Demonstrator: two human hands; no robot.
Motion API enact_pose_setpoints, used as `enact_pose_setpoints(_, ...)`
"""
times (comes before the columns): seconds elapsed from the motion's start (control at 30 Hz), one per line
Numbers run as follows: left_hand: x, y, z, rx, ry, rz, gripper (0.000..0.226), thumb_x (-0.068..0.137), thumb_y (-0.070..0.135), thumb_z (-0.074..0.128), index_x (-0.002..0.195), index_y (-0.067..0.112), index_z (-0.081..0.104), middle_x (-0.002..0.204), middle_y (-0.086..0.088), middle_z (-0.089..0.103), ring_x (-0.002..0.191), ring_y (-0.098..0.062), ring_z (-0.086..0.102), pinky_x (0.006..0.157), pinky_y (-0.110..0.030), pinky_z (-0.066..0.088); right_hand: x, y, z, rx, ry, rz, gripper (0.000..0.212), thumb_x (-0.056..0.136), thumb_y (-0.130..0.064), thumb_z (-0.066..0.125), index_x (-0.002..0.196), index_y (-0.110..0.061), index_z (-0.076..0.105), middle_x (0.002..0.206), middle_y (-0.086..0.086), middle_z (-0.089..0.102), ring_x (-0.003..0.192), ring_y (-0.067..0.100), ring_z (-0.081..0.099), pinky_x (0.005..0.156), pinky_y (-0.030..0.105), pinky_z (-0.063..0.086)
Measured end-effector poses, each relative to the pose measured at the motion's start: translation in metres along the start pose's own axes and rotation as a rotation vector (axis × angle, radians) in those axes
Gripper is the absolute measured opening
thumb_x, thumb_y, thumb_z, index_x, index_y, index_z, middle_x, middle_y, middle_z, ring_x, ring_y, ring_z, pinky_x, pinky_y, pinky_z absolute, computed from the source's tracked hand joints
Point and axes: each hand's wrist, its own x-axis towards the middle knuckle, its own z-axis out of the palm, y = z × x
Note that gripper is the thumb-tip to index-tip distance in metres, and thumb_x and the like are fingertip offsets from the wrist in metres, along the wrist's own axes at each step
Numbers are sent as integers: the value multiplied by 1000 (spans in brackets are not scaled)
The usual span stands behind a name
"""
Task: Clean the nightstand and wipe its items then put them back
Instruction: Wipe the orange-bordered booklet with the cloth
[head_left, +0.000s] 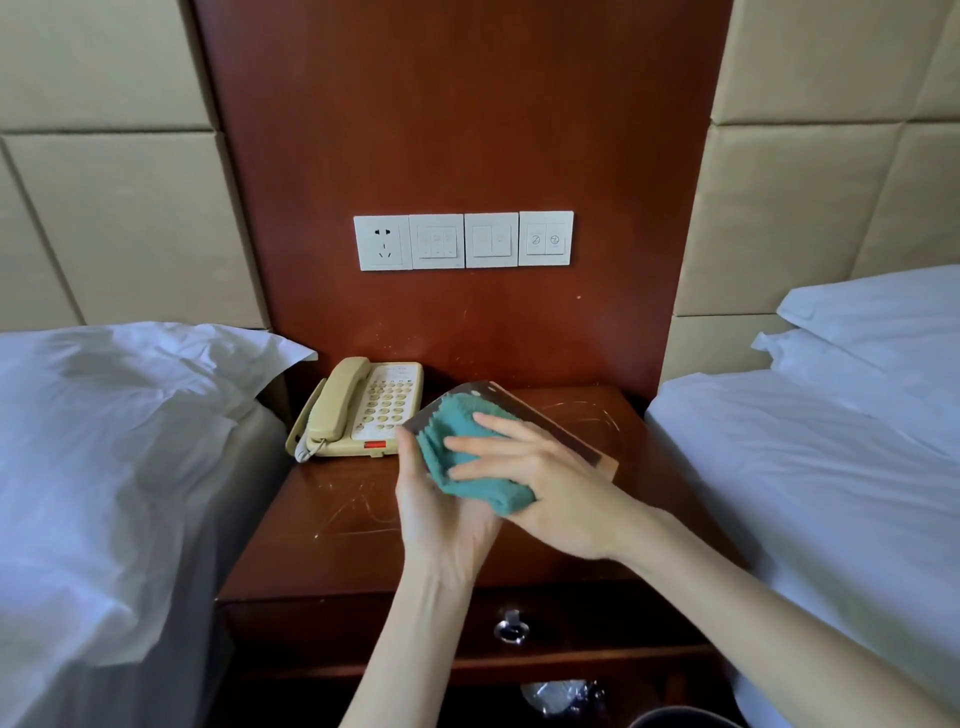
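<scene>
Grey bin rim shows at the bottom edge of the frame, below the nightstand and its drawer with a metal ring pull. Just above, at mid-frame, both forearms reach in over the scratched worktop. The left hand holds a dark flat board from below, tilted and lifted clear of the wood, its fingers curled round the lower left edge. The right hand lies on a bunched teal cloth, its fingers nearly straight and pressing the cloth flat against the board's face; its thumb is hidden. The step looks like wiping one item before it goes back. To do it well, the left grip should stay firm while the cloth travels in overlapping strokes from edge to edge, taking in the corners. The left hand should then shift so the covered strip gets wiped too, and the back likely needs a turn. Behind, at centre left, a beige telephone sits on the worktop against the wood panel. White bedding flanks both sides, and a row of wall switches hangs above
</scene>
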Motion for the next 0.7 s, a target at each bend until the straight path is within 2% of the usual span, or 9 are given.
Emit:
enact_pose_setpoints(0.07,2,5,1,19,34,-8,77,88,62,40,134,2,51,135,-21,54,126,-35,51,109,-48,34,-8,3,-5,-87,-48,-54,42,88,-10,61,126,-27,61,148,-14,41,145,6,14,119,32,12)
enact_pose_setpoints(0.13,4,7,2,-1,31,-1,75,91,60,38,132,0,52,134,-21,54,125,-34,52,105,-53,35,-14,6,-12,-73,-61,-58,42,86,-11,61,125,-27,62,147,-15,42,145,5,16,119,33,14)
enact_pose_setpoints(0.23,8,8,2,-26,17,38,66,95,54,35,138,4,45,139,-17,51,129,-31,48,106,-51,34,-24,11,-22,-4,-52,-13,39,85,-8,61,119,-27,65,144,-19,44,143,0,18,118,37,21)
enact_pose_setpoints(0.3,10,11,1,-30,-12,75,63,96,51,34,139,7,43,133,-14,54,127,-28,50,106,-49,34,-31,16,-27,-4,-43,-4,38,84,-8,61,116,-28,66,142,-21,46,142,-2,19,117,39,24)
enact_pose_setpoints(0.4,14,18,4,-68,-51,117,57,97,49,34,131,8,53,122,-13,61,114,-26,59,104,-46,38,-39,23,-31,1,-36,3,36,82,-12,60,113,-28,68,141,-22,47,141,-1,21,115,38,28)
enact_pose_setpoints(0.47,16,22,4,-83,-60,125,57,97,50,34,129,8,55,122,-14,62,118,-27,57,105,-47,38,-43,29,-33,18,-21,19,36,81,-11,58,110,-29,70,139,-23,48,140,-2,24,114,34,30)
enact_pose_setpoints(0.57,18,29,0,-75,-48,152,57,97,50,34,136,11,49,126,-15,59,128,-27,49,106,-51,36,-47,40,-34,105,31,103,38,83,-1,60,105,-30,72,136,-21,52,136,-7,31,114,28,29)
enact_pose_setpoints(0.7,16,39,-5,-74,-42,173,57,96,48,36,136,9,48,124,-15,62,120,-28,56,98,-48,46,-42,51,-33,334,171,287,38,86,2,59,101,-29,74,123,-15,64,121,-3,52,109,30,39)
